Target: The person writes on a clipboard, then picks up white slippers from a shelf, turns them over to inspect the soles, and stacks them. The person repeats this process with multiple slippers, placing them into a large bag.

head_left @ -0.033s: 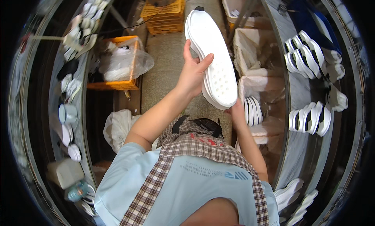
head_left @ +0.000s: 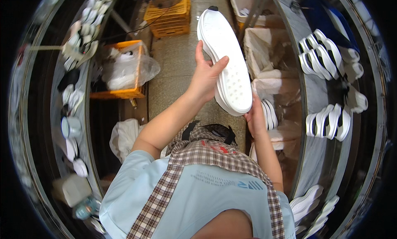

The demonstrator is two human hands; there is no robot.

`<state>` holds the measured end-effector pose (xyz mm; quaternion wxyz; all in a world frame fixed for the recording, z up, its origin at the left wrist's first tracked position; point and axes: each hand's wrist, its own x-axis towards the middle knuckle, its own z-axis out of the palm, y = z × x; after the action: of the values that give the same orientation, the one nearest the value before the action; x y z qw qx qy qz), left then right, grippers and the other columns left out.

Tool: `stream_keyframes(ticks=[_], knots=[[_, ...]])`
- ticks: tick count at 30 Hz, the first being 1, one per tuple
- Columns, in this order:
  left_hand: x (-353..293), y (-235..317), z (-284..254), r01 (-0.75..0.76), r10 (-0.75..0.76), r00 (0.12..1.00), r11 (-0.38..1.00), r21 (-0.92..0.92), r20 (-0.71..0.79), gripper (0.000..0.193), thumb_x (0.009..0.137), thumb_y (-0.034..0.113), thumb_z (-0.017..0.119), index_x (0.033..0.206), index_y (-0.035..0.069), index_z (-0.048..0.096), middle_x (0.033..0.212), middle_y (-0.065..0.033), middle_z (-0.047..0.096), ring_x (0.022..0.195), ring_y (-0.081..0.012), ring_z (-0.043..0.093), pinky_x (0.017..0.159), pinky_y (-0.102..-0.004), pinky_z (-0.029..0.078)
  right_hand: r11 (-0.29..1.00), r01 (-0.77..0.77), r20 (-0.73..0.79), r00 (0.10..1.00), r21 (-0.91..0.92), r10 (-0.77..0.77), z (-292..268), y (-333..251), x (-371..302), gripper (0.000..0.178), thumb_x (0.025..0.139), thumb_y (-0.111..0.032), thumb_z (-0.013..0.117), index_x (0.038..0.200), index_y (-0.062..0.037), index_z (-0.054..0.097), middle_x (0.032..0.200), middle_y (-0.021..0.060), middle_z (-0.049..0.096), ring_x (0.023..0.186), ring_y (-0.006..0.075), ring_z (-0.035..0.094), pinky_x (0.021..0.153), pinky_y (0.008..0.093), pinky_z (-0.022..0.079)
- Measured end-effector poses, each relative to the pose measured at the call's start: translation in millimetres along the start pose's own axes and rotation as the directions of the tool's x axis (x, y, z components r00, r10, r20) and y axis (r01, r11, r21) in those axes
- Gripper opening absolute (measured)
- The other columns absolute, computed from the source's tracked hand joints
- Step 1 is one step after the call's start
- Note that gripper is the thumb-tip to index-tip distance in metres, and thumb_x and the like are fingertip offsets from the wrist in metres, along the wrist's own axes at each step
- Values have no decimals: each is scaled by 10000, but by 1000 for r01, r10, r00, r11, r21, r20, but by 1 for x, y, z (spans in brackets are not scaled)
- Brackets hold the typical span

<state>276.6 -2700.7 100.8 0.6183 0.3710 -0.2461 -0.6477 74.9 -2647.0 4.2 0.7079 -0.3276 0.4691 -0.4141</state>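
A white shoe sole (head_left: pixel 225 53) is held up in front of me, its upper face toward me. Small dimples cover its near half, and a black tab sticks out at the far tip. Its side looks layered; I cannot tell whether a second sole lies under it. My left hand (head_left: pixel 205 76) grips it at the left edge, thumb on top. My right hand (head_left: pixel 256 117) holds the near end at the lower right corner, with some fingers hidden behind it. Just right of that hand, several white soles (head_left: pixel 271 115) stand in a row.
On the right bench (head_left: pixel 312 164) stand rows of white soles (head_left: pixel 328 122). Cloth-lined bins (head_left: pixel 264 53) sit under it. The left bench carries more shoe parts and a pale cup (head_left: pixel 71 127). Orange crates (head_left: pixel 140 69) and yellow crates (head_left: pixel 169 22) stand along the aisle (head_left: pixel 173 69).
My right hand has moved slightly up and right, and its fingers now meet the near end of the sole. The sole and my left hand have barely shifted.
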Motion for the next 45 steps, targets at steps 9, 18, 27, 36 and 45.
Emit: stream_keyframes(ticks=[9, 18, 27, 36, 45], knots=[[74, 30, 15, 195, -214, 893, 977, 89, 395, 734, 926, 183, 565, 1469, 151, 71, 1115, -92, 478, 989, -177, 542, 805, -344, 495, 834, 252, -139, 968, 491, -211, 88, -71, 14, 610, 842, -47, 463, 1421, -6, 277, 1346, 144, 460, 1196, 229, 497, 978, 339, 427], [104, 38, 29, 352, -407, 711, 912, 210, 573, 650, 950, 248, 532, 1466, 232, 136, 1114, -37, 459, 1016, -125, 486, 729, -311, 457, 702, 363, -386, 913, 612, -136, 110, -63, 4, 551, 867, -123, 429, 1403, -67, 313, 1050, 98, 599, 683, 130, 624, 441, 236, 499], [102, 2, 39, 330, -465, 568, 884, 330, 679, 598, 931, 167, 542, 1435, 209, 224, 1181, -53, 472, 1029, -148, 501, 808, -355, 462, 708, 606, -598, 734, 363, -322, 79, -43, -41, 656, 777, -59, 554, 1390, 12, 331, 1213, 178, 553, 1068, 241, 592, 918, 356, 504], [125, -77, 12, 283, -733, 456, 657, 699, 504, 323, 904, 139, 569, 1215, 115, 485, 1012, 4, 535, 881, -104, 539, 710, -241, 426, 547, 774, -884, -33, -318, -467, -39, 12, -216, 616, 765, -79, 535, 1349, 23, 368, 1265, 172, 516, 1130, 298, 545, 978, 408, 435], [104, -163, 66, 103, -757, 154, 652, 751, 635, 288, 900, 109, 572, 1177, 76, 501, 955, 9, 551, 860, -83, 531, 730, -224, 430, 841, 524, -991, -60, -137, -123, -206, -17, -204, 479, 890, -202, 501, 1342, -84, 393, 1094, 82, 602, 865, 181, 619, 591, 296, 510]])
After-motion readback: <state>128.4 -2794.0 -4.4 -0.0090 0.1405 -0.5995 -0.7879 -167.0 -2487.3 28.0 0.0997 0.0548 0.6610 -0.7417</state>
